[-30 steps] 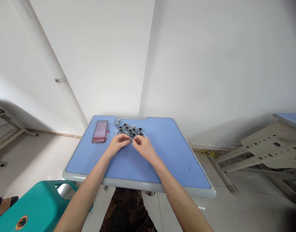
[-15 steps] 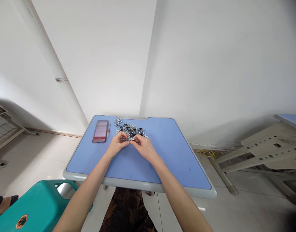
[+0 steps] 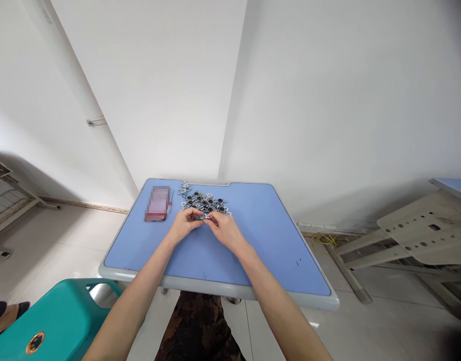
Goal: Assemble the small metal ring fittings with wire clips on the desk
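Note:
Near the middle of the blue desk (image 3: 268, 240), my left hand (image 3: 184, 223) pinches a small silver metal part (image 3: 199, 217). My right hand (image 3: 223, 226) is closed on the other end of the same part, so the fingertips of both hands nearly meet. The part's exact shape is too small to tell. Just beyond my fingers lies a pile of metal parts (image 3: 204, 200), silver with black round pieces. A few silver pieces (image 3: 184, 189) lie at the pile's far left.
A phone (image 3: 158, 204) lies at the desk's left, with a thin clear and red tool (image 3: 170, 201) beside it. A green stool (image 3: 61, 313) stands at the lower left, near a person's foot (image 3: 12, 318). Another desk (image 3: 422, 225) stands at the right.
Both hands keep hold of the small metal part; their fingers have shifted slightly around it. The camera view has moved very slightly.

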`<state>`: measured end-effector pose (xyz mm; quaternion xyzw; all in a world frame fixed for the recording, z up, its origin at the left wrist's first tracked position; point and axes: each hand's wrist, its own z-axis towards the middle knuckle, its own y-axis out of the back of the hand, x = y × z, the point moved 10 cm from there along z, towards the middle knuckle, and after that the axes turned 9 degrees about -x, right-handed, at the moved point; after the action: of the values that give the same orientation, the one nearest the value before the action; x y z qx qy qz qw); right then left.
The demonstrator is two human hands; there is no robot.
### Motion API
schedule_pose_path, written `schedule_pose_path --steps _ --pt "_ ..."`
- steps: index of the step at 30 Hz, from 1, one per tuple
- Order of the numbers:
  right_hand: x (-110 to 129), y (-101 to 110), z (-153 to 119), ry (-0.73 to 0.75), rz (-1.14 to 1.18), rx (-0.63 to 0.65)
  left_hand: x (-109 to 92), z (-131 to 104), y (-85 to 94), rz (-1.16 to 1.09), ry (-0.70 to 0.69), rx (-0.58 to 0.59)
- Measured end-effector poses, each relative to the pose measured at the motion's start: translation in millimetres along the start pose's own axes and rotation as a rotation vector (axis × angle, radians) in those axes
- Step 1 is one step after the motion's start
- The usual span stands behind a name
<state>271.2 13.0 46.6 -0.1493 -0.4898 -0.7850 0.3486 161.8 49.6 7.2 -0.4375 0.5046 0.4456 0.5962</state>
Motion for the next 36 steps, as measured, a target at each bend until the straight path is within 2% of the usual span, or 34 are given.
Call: schedule_pose_path --steps 5,10,13,17,21,26,30,36 --pt "-10 -5 3 -0.061 -0.026 0.024 7 5 1.1 0.057 0.001 -0.008" --pt "-11 -11 2 0.010 -0.103 0.070 7 4 -1.2 0.093 -0.052 0.013" --pt "-11 -14 2 0.041 -0.141 0.074 0 0 -1.3 0.231 -0.116 -0.005" --pt "-11 -15 3 0.036 -0.200 0.030 -18 -6 1.3 0.501 -0.236 -0.099" --pt "-13 -12 6 -0.002 -0.222 -0.017 -24 -7 2.8 0.574 -0.240 -0.144" --pt "-14 1 9 -0.030 -0.031 -0.092 -21 -5 2.7 0.378 -0.220 -0.108" --pt "-3 3 9 0.018 0.199 -0.038 -20 -3 6.3 0.197 -0.222 -0.100" --pt "3 10 8 -0.016 0.305 -0.070 -20 -6 1.8 0.032 -0.188 -0.068"
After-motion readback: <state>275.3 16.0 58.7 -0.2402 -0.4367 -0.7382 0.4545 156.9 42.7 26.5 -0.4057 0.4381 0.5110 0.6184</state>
